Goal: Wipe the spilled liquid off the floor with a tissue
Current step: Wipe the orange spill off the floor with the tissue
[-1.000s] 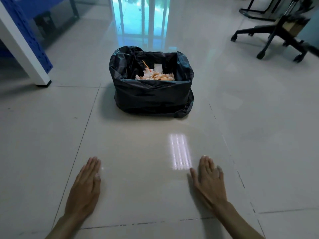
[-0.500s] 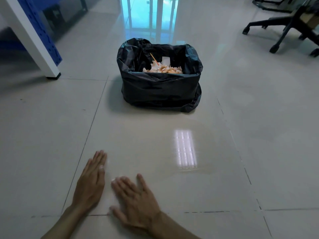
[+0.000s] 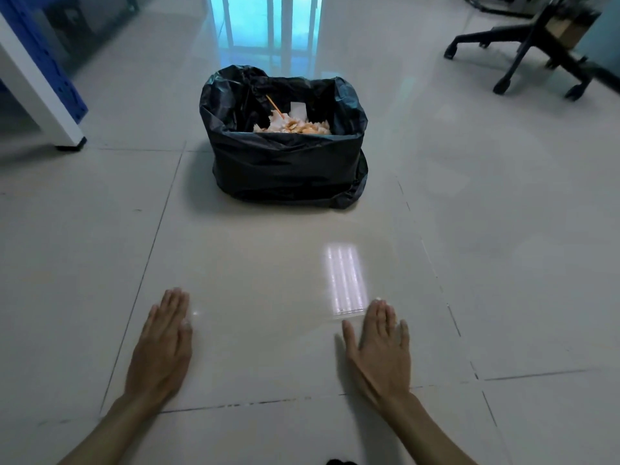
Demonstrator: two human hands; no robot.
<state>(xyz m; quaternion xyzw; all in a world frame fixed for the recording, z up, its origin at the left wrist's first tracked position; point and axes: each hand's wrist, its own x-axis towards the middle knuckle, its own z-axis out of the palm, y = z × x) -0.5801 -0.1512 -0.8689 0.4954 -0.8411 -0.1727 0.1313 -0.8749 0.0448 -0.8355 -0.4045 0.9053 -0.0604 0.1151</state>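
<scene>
Both hands flat, fingers together — left hand [image 3: 161, 347] at 7 o'clock, right hand [image 3: 382, 350] at 5 o'clock; no tissue visible; wet sheen [image 3: 268, 297] between — presumably slippery.

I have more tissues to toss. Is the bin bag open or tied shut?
Open: the black bin bag has its mouth spread wide, with crumpled tissues showing inside.

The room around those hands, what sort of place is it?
Probably an office. A wheeled chair base stands at the far right, a white desk leg with a blue panel at the left, and a bin lined with a black bag sits on glossy floor tiles.
</scene>
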